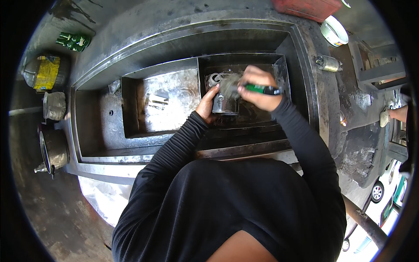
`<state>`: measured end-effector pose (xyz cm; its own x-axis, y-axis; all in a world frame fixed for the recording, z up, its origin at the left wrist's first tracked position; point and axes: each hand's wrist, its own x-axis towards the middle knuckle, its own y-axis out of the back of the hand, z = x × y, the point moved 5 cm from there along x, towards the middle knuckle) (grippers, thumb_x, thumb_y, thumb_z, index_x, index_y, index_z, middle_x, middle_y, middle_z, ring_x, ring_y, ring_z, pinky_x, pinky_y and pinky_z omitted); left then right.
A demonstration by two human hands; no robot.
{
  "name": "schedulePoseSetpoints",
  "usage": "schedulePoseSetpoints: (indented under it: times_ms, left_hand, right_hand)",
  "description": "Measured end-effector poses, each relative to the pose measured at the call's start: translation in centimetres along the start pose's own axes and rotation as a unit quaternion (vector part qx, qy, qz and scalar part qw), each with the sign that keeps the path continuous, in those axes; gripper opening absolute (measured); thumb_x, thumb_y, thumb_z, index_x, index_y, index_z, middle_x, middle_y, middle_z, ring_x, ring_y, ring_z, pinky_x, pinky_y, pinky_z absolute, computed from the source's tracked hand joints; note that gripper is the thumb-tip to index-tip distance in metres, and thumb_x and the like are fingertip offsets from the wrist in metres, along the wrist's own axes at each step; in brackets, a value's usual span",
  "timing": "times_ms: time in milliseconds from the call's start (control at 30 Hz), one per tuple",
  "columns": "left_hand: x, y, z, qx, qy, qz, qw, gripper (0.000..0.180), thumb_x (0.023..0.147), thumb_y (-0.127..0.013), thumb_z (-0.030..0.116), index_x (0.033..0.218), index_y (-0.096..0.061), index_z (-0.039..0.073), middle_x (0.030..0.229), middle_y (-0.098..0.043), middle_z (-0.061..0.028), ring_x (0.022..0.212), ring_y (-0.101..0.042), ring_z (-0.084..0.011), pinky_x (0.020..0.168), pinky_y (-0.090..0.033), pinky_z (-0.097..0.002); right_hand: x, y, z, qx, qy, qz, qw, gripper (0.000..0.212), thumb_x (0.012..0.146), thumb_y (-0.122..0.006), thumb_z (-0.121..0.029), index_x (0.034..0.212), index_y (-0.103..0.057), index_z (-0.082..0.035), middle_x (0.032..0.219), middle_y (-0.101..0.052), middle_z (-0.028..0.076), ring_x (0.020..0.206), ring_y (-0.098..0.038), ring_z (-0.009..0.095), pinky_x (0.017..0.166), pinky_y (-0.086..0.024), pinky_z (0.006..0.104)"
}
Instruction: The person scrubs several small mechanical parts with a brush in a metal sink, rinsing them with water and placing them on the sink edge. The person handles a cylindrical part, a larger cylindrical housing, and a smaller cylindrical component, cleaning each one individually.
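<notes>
My left hand point(207, 105) grips a grey metal part point(225, 105) from its left side, the thumb along the upper edge. The part looks like a hollow casting, with a pale ring-shaped end at its far left. My right hand point(261, 87) is closed around the green and black handle of a brush point(257, 88). Its blurred greyish bristles lie over the top of the metal part. Both hands are above the right-hand metal tray point(262, 118), whose inside is dark and wet-looking. The hidden fingers of my left hand are behind the part.
A second tray point(174, 85) holds a few small metal pieces point(158, 101). Both trays sit in a deep metal basin point(102, 150). Around it are a metal pot point(56, 148), green bottles point(73, 41), a white tub point(334, 32) and a red container point(305, 8). Another person's foot point(385, 118) shows at right.
</notes>
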<state>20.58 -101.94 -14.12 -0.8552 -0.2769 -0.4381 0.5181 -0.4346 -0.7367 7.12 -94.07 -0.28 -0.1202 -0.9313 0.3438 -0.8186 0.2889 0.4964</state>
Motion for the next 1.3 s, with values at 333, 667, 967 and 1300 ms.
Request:
schedulePoseSetpoints:
  times_ms: [333,667,967,1300]
  left_hand:
    - [-0.5,-0.5,0.0,-0.054,0.037,-0.06,0.996,0.04,0.096,-0.053,0.039,0.121,-0.057,0.008,0.11,-0.066,-0.0093,0.096,-0.066,-0.0214,0.086,-0.054,-0.0385]
    - [-0.9,0.4,-0.6,-0.07,0.078,-0.012,0.994,0.05,0.095,-0.053,0.046,0.13,-0.052,0.01,0.118,-0.063,-0.0104,0.107,-0.063,-0.0256,0.091,-0.053,-0.0441]
    - [-0.1,0.4,-0.1,-0.047,0.026,0.007,0.999,0.044,0.093,-0.058,0.037,0.125,-0.054,0.008,0.116,-0.064,-0.0109,0.102,-0.064,-0.0247,0.09,-0.052,-0.0423]
    - [-1.3,0.4,0.1,-0.064,0.053,-0.063,0.995,0.041,0.091,-0.064,0.031,0.122,-0.056,0.005,0.113,-0.066,-0.0106,0.103,-0.065,-0.0236,0.091,-0.053,-0.0403]
  right_hand:
    - [-0.8,-0.9,-2.2,0.045,0.05,-0.069,0.995,0.012,0.079,-0.067,-0.009,0.082,-0.059,0.0,0.077,-0.049,0.012,0.069,-0.055,0.027,0.062,-0.044,0.035]
    - [-2.6,-1.3,-2.4,0.058,0.032,-0.026,0.997,0.011,0.079,-0.069,-0.009,0.082,-0.063,0.0,0.079,-0.053,0.009,0.071,-0.054,0.02,0.062,-0.044,0.0334]
    - [-2.8,1.3,1.3,0.008,-0.041,0.059,0.997,0.011,0.077,-0.07,-0.009,0.083,-0.065,-0.001,0.082,-0.055,0.01,0.071,-0.058,0.022,0.063,-0.047,0.0326]
    - [-2.5,-0.8,-3.4,0.062,0.084,-0.058,0.993,0.01,0.079,-0.069,-0.008,0.083,-0.064,0.0,0.079,-0.055,0.011,0.071,-0.057,0.022,0.062,-0.046,0.0335]
